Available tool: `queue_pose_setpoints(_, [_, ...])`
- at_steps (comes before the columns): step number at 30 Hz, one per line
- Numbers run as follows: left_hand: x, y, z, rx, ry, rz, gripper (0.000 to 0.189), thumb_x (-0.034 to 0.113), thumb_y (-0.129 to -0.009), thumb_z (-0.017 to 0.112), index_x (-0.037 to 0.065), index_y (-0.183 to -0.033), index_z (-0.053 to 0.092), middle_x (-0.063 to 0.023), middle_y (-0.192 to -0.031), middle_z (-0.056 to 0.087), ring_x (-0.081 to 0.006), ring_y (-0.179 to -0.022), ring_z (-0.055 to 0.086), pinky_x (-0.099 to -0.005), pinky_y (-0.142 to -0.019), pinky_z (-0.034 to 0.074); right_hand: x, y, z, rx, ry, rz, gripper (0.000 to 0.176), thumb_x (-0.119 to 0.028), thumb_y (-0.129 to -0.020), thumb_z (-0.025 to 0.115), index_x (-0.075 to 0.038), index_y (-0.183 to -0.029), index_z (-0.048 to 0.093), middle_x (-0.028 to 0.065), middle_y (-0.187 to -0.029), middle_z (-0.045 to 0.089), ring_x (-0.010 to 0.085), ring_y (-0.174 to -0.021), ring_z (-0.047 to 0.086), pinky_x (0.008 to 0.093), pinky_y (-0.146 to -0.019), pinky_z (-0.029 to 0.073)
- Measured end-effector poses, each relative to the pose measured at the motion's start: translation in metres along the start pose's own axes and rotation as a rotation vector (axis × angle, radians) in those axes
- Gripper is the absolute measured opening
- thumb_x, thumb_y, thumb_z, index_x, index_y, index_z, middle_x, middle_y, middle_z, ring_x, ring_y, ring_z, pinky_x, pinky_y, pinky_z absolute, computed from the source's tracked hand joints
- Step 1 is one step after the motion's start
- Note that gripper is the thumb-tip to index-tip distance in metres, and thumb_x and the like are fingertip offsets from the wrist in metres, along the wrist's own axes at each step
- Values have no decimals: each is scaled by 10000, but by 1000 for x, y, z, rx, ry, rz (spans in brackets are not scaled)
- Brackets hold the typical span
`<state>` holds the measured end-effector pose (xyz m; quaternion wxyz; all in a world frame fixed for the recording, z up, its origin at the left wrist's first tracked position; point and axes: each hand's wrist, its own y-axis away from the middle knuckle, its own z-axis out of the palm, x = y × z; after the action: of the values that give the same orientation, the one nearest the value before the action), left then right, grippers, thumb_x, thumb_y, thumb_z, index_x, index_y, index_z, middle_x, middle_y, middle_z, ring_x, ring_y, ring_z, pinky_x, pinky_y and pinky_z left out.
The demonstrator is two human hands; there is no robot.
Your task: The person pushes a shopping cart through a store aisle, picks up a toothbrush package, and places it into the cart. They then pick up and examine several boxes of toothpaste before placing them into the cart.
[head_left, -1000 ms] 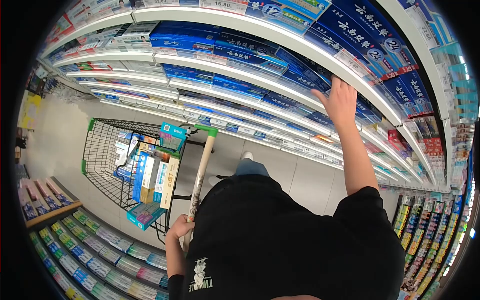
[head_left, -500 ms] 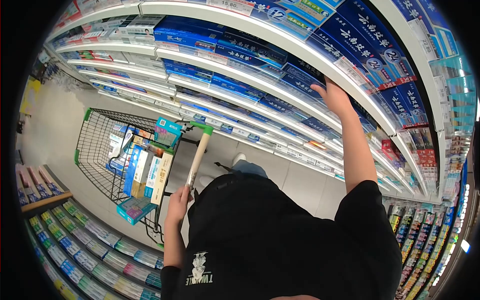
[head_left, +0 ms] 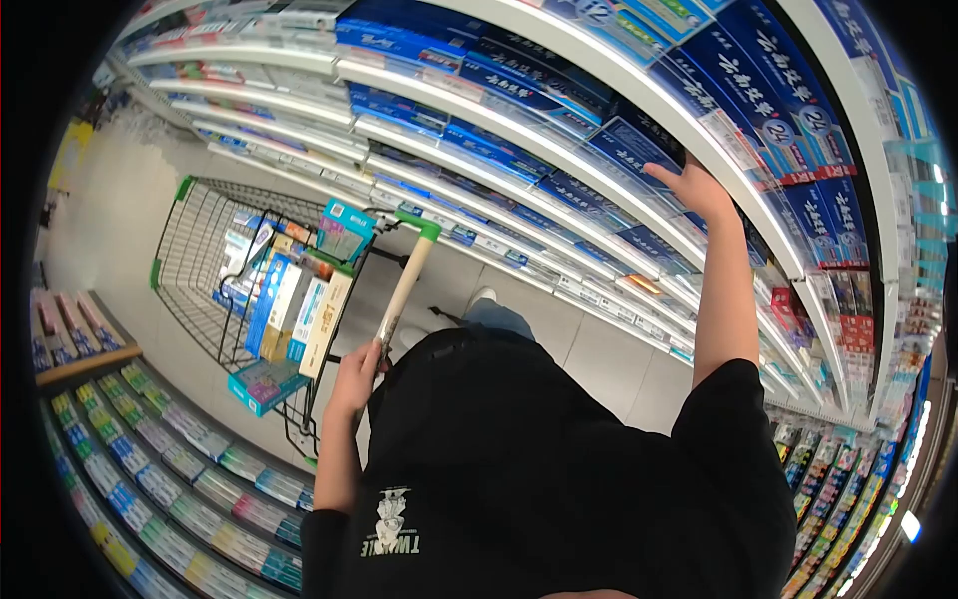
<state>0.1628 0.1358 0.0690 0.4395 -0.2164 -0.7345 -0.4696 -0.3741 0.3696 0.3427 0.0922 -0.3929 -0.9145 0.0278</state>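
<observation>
My left hand (head_left: 356, 377) is closed around the cream handle (head_left: 401, 292) of a wire shopping cart (head_left: 215, 240). Blue and cream boxes (head_left: 289, 309) stand in the cart, along with teal boxes (head_left: 345, 231) at its near corners. On the other side, my right hand (head_left: 699, 188) reaches into a lit shelf of dark blue toothpaste boxes (head_left: 634, 150). Its thumb sticks out to the side; the fingertips are partly hidden under the shelf edge above. I see nothing held in that hand, which is close to the boxes.
White shelf edges (head_left: 469, 100) with price tags run along the aisle. Large blue boxes (head_left: 778, 110) fill the shelf above my right hand. Racks of packaged goods (head_left: 190, 464) stand lower left, with more racks (head_left: 848, 479) at right. Grey tiled floor (head_left: 589, 359) lies between.
The view has shifted slightly, so shelves and right hand appear further right. My right hand stays at the same shelf with the thumb out. My left hand keeps its hold on the handle.
</observation>
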Motion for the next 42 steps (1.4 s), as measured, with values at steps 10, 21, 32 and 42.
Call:
queue_pose_setpoints(10, [16, 2, 0, -74, -33, 25, 536, 505, -1122, 414, 58, -1075, 707, -62, -849, 702, -207, -874, 658, -365, -820, 508, 52, -56, 50, -110, -325, -146, 950, -345, -845, 856, 40, -1575, 384, 245, -1511, 529, 342, -1382, 537, 407, -1179, 397])
queue_pose_setpoints(21, [0, 7, -20, 928, -382, 342, 282, 200, -953, 739, 57, -1192, 694, -154, -1106, 701, -345, -1066, 662, -435, -935, 534, -79, 31, 60, 506, -107, -539, 570, -217, -939, 792, 18, -1416, 586, 202, -1384, 654, 398, -1274, 608, 463, -1114, 447])
queue_pose_setpoints(32, [-45, -5, -139, 784, -770, -96, 497, 423, -833, 841, 50, -1086, 630, -161, -986, 722, -357, -1018, 689, -488, -865, 535, -208, 97, 108, 85, -494, -798, 338, -72, -919, 747, -43, -1249, 680, 129, -1238, 710, 343, -1200, 635, 449, -1055, 474])
queue_pose_setpoints(42, [16, 58, -123, 524, -191, 77, 443, 449, -901, 821, 65, -1049, 658, -64, -772, 564, -172, -706, 512, -349, -653, 453, -277, 114, 75, -112, -817, -738, 540, -166, -895, 799, -56, -1387, 607, 164, -1395, 618, 386, -1278, 587, 454, -1081, 471])
